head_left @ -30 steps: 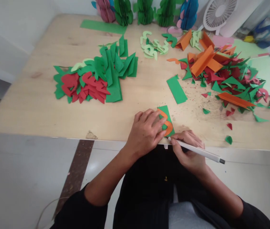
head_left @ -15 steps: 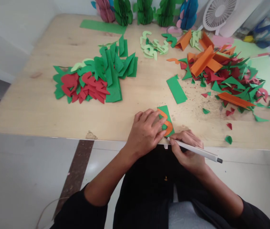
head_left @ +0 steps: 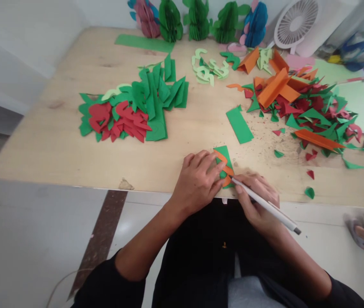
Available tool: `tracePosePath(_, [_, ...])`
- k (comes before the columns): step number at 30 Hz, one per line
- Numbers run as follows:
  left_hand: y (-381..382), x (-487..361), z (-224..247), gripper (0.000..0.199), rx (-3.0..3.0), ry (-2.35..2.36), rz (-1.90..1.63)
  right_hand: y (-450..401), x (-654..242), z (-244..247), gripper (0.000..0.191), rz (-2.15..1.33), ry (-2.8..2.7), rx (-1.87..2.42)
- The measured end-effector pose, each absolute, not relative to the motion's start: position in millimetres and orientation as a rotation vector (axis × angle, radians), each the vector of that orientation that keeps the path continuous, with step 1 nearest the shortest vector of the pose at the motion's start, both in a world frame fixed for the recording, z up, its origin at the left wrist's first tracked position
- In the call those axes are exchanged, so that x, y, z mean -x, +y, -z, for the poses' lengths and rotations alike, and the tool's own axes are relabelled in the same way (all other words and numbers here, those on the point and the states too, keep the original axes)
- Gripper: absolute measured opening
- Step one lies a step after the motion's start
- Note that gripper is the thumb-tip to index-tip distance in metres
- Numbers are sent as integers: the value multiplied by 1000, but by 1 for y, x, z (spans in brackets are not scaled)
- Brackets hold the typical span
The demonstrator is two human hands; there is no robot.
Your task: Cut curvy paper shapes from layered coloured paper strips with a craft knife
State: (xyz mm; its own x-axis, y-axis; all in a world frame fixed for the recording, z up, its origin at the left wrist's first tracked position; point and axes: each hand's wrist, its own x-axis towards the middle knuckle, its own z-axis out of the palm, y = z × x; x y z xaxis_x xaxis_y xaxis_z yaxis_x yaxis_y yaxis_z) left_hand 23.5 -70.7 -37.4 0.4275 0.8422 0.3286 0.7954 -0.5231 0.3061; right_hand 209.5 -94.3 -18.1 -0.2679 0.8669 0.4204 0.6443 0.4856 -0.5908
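Note:
My left hand (head_left: 198, 182) lies over the table's front edge, its fingertips pressing a curvy orange paper cutout (head_left: 228, 170) flat onto a green paper rectangle (head_left: 222, 150). Part of both papers is hidden under those fingers. In my right hand (head_left: 259, 201) is a white pen (head_left: 267, 206), gripped between thumb and fingers. Its tip touches down at the right edge of the orange cutout. Just beyond the hands lies another green paper rectangle (head_left: 240, 124) with one uneven end.
Cut green leaf pieces (head_left: 151, 92) and red pieces (head_left: 130, 122) are piled at left. Orange folded strips (head_left: 274, 87) and mixed scraps (head_left: 317, 115) heap at right. Pale green curls (head_left: 205, 75), honeycomb paper figures (head_left: 198, 21) and a fan (head_left: 296, 23) stand farther back. A person's feet (head_left: 360, 231) show at right.
The pen tip has moved from the cutout's bottom end up along its right edge. My left hand still presses the papers. The view has shifted slightly, and feet have appeared at right.

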Motion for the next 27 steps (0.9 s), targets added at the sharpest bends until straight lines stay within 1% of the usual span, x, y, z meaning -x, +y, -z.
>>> tracePosePath(3, [-71, -24, 37, 33, -2568, 1470, -691, -92, -210, 21, 21, -338, -2081, 1223])
tracePosePath(10, [-70, -24, 38, 36, -2524, 1477, -730, -93, -208, 23, 28, -163, -2155, 1186])
tracePosePath(17, [-69, -23, 33, 31, -2478, 1454, -685, -95, -208, 26, 24, -121, -2141, 1179])
tracePosePath(27, [-68, -18, 31, 32, -2450, 1405, -687, -95, -209, 28, 29, -95, -2163, 1146])
